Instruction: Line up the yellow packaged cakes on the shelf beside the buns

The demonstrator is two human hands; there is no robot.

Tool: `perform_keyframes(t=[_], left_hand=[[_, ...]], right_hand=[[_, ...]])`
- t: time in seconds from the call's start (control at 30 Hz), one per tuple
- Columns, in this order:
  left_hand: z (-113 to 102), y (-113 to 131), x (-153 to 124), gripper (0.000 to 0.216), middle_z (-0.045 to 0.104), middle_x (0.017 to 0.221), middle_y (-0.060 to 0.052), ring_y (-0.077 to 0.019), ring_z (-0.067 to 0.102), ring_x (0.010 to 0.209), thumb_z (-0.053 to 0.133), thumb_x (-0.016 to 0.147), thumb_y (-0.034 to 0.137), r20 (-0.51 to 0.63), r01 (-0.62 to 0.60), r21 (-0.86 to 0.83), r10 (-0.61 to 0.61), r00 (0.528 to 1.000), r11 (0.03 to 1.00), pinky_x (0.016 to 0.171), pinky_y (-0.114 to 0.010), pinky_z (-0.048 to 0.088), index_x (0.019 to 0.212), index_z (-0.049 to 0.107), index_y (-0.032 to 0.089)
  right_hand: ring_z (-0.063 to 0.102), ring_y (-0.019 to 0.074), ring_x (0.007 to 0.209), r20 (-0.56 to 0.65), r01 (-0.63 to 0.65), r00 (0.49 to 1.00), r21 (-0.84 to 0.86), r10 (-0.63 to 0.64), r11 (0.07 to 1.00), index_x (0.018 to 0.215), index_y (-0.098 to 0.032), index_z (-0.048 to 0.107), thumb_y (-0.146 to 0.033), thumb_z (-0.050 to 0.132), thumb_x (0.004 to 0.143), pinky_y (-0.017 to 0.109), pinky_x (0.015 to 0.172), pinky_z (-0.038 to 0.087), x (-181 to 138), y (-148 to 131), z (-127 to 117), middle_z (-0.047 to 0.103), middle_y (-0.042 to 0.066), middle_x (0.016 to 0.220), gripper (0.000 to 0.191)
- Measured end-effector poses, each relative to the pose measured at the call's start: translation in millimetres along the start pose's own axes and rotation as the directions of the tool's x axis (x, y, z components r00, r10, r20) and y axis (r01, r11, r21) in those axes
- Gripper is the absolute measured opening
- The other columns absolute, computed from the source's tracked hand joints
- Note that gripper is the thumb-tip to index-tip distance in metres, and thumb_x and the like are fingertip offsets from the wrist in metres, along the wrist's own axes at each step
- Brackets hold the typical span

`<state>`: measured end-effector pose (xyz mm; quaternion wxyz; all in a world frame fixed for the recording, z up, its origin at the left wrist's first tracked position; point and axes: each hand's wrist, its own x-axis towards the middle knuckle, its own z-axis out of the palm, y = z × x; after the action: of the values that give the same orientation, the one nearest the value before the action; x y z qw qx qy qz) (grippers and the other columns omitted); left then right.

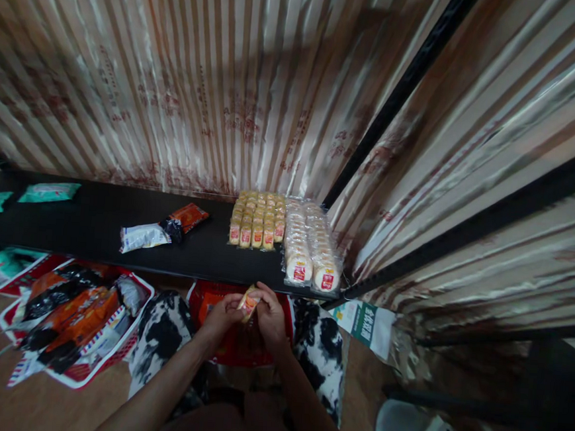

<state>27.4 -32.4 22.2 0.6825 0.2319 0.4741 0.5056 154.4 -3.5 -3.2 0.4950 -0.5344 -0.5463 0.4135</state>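
Observation:
Between my two hands, above a red basket [196,296], is a small yellow-wrapped snack pack [249,303] with a red and white label. My left hand [223,315] pinches its left side. The fingers of my right hand [271,317] close on its right side and upper edge. Beyond my hands, on the black shelf [214,263], similar yellow snack packs [257,220] stand in tight rows. To their right lie two long rows of round white wrapped cakes [309,247], their red labels facing me.
An orange-and-black bag [185,219] and a white-and-blue bag [145,237] lie on the shelf, with green packets [50,191] at far left. A basket of bags [85,379] stands on the floor at left. Black posts [401,98] and striped sheeting [218,84] border the shelf.

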Motion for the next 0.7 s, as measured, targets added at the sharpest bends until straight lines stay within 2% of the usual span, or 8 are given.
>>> perform_keyframes(t=[0.07, 0.17, 0.27, 0.4, 0.5, 0.6, 0.7], left_hand=[[2, 0, 4, 0.048, 0.069, 0.081, -0.005, -0.0137, 0.062, 0.071, 0.082, 0.045, 0.022, -0.022, -0.011, 0.034, 0.012, 1.0, 0.999, 0.07, -0.025, 0.046, 0.089, 0.062, 0.014], [4, -1, 8, 0.049, 0.068, 0.078, -0.003, -0.0132, 0.061, 0.067, 0.08, 0.046, 0.021, -0.049, -0.023, 0.061, 0.026, 0.998, 0.998, 0.067, -0.024, 0.046, 0.091, 0.061, 0.014], [7, -4, 13, 0.049, 0.068, 0.079, -0.004, -0.0138, 0.061, 0.067, 0.08, 0.046, 0.022, -0.071, -0.056, 0.041, 0.059, 0.996, 0.998, 0.065, -0.025, 0.047, 0.09, 0.061, 0.014], [12, -5, 20, 0.046, 0.068, 0.084, -0.007, -0.0166, 0.063, 0.074, 0.079, 0.05, 0.025, -0.073, -0.126, 0.019, 0.127, 0.989, 0.992, 0.07, -0.027, 0.048, 0.091, 0.06, 0.014], [18, -3, 27, 0.043, 0.068, 0.084, -0.007, -0.0171, 0.064, 0.076, 0.078, 0.053, 0.024, -0.076, -0.174, 0.035, 0.176, 0.981, 0.984, 0.073, -0.028, 0.049, 0.09, 0.06, 0.014], [24, 1, 36, 0.039, 0.067, 0.079, -0.005, -0.016, 0.064, 0.071, 0.076, 0.055, 0.022, -0.075, -0.192, 0.07, 0.197, 0.977, 0.979, 0.069, -0.027, 0.049, 0.089, 0.059, 0.015], [32, 6, 44, 0.035, 0.066, 0.076, -0.003, -0.0144, 0.063, 0.067, 0.074, 0.058, 0.023, -0.06, -0.188, 0.084, 0.194, 0.979, 0.979, 0.064, -0.024, 0.048, 0.088, 0.059, 0.016]], right_hand=[[0.058, 0.0196, 0.105, -0.003, 0.001, 1.0, 0.026, -0.001, 1.0, 0.077, -0.021, 0.07, -0.017, 0.045, 0.069, 0.034, 0.091, 0.047, 1, 0, 2, 0.06, 0.007, 0.116, 0.027], [0.059, 0.0192, 0.104, 0.013, -0.01, 1.0, 0.083, 0.008, 0.997, 0.102, -0.023, 0.066, -0.02, 0.046, 0.074, 0.033, 0.087, 0.049, 2, 1, 4, 0.063, 0.006, 0.114, 0.034], [0.062, 0.0187, 0.1, 0.059, -0.058, 0.997, 0.184, 0.048, 0.981, 0.124, -0.021, 0.051, -0.023, 0.045, 0.078, 0.033, 0.084, 0.052, 1, 2, 7, 0.064, 0.008, 0.114, 0.046], [0.063, 0.0192, 0.098, -0.006, -0.087, 0.996, 0.242, 0.091, 0.966, 0.136, -0.018, 0.034, -0.027, 0.045, 0.081, 0.035, 0.085, 0.052, -1, -3, 10, 0.063, 0.012, 0.116, 0.057], [0.063, 0.0188, 0.097, -0.025, -0.08, 0.996, 0.152, 0.084, 0.985, 0.138, -0.018, 0.029, -0.028, 0.046, 0.081, 0.034, 0.085, 0.051, -2, -10, 9, 0.063, 0.012, 0.115, 0.06], [0.062, 0.0198, 0.094, -0.107, -0.033, 0.994, -0.074, 0.025, 0.997, 0.128, -0.017, 0.045, -0.028, 0.048, 0.079, 0.035, 0.084, 0.05, 1, -18, 5, 0.062, 0.011, 0.112, 0.049], [0.06, 0.0201, 0.083, -0.192, 0.017, 0.978, -0.299, -0.077, 0.954, 0.109, -0.018, 0.059, -0.025, 0.049, 0.077, 0.036, 0.083, 0.048, 10, -26, -1, 0.063, 0.01, 0.103, 0.035]])
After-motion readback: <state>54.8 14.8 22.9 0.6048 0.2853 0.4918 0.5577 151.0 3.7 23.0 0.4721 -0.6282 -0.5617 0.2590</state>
